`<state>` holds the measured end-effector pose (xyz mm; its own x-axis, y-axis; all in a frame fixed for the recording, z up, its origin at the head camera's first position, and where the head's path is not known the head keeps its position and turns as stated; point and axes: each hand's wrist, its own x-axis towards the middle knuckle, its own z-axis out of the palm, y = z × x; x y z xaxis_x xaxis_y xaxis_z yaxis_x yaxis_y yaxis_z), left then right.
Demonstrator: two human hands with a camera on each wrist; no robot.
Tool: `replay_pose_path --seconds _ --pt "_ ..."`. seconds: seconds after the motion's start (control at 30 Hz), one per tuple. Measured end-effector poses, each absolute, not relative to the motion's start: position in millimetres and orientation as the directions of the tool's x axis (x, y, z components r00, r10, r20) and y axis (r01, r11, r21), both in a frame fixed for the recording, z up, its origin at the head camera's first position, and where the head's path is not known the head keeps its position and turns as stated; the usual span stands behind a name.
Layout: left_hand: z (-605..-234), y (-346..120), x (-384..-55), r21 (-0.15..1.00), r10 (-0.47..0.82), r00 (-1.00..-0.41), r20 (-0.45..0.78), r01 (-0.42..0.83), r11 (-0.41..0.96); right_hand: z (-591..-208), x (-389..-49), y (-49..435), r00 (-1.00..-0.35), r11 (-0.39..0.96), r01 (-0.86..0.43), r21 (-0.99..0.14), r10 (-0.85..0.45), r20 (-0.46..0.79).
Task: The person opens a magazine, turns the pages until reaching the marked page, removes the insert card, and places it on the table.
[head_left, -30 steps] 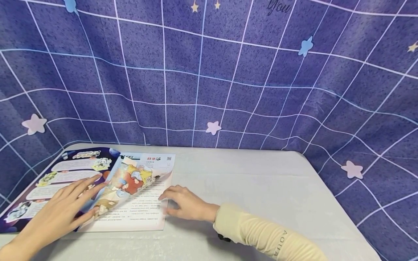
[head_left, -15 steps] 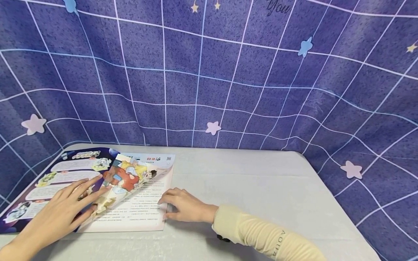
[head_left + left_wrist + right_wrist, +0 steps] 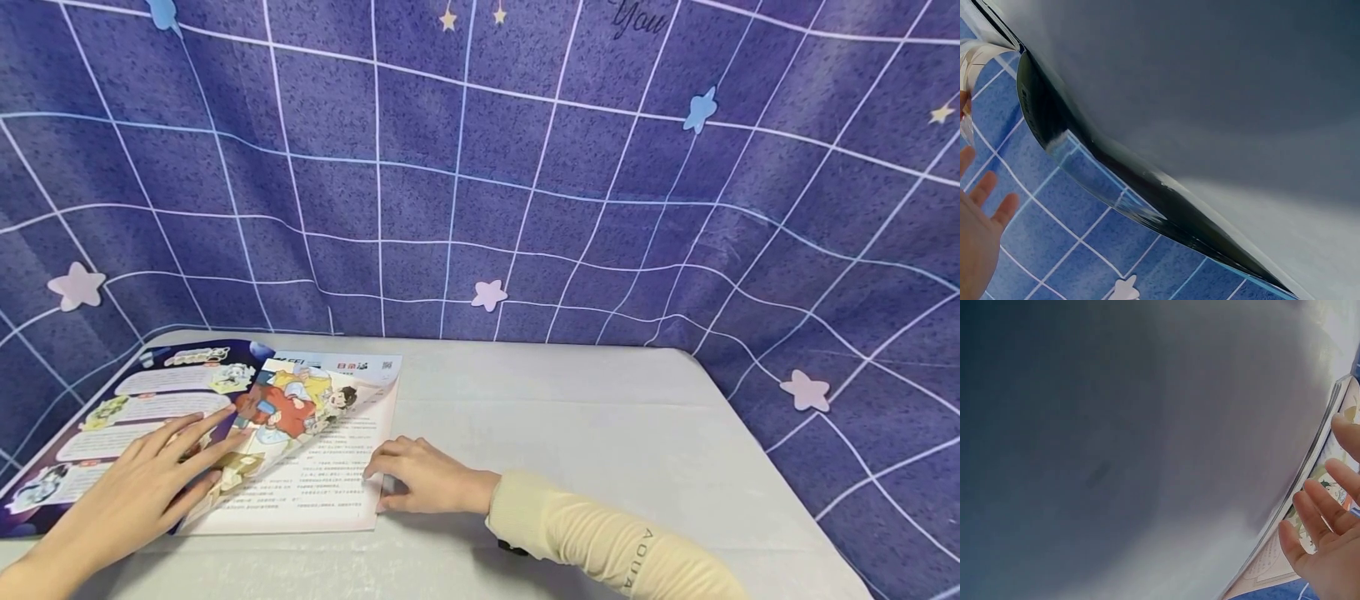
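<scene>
An open magazine [image 3: 348,508] lies on the table at the left. Its left side is dark purple with white text panels; on the right, a loose page [image 3: 288,408] with a colourful cartoon picture curls diagonally over a text page. My left hand [image 3: 146,475] rests on the purple side, fingers spread, its fingertips right at the curled page's lower left part. Extended fingers of this hand also show in the left wrist view. At the magazine's right edge is my right hand [image 3: 427,475], fingers loosely bent over the margin, thumb apart from them, nothing gripped between.
A pale grey cloth covers the table [image 3: 570,433]. Behind and around it hangs a purple-blue grid curtain [image 3: 525,167] with star shapes. A dark wrist strap piece [image 3: 513,547] shows under the right sleeve [image 3: 600,529].
The curled page has shifted slightly left, with its picture showing more fully. The right hand has sunk a little along the page edge; the left hand stays nearly still.
</scene>
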<state>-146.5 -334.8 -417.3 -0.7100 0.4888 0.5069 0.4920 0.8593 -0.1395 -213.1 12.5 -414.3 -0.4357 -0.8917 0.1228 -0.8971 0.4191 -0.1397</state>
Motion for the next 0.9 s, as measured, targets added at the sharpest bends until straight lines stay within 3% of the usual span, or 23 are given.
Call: replay_pose_path --seconds 0.27,0.9 --pt "-417.2 -335.4 -144.9 -0.132 0.458 -0.746 0.484 0.455 0.881 -413.5 -212.7 11.0 -0.431 0.417 -0.899 -0.132 -0.897 0.097" --pt "-415.4 -339.1 -146.5 -0.153 0.448 -0.731 0.515 0.435 0.887 -413.7 -214.0 8.8 -0.414 0.404 -0.908 -0.116 -0.907 0.083"
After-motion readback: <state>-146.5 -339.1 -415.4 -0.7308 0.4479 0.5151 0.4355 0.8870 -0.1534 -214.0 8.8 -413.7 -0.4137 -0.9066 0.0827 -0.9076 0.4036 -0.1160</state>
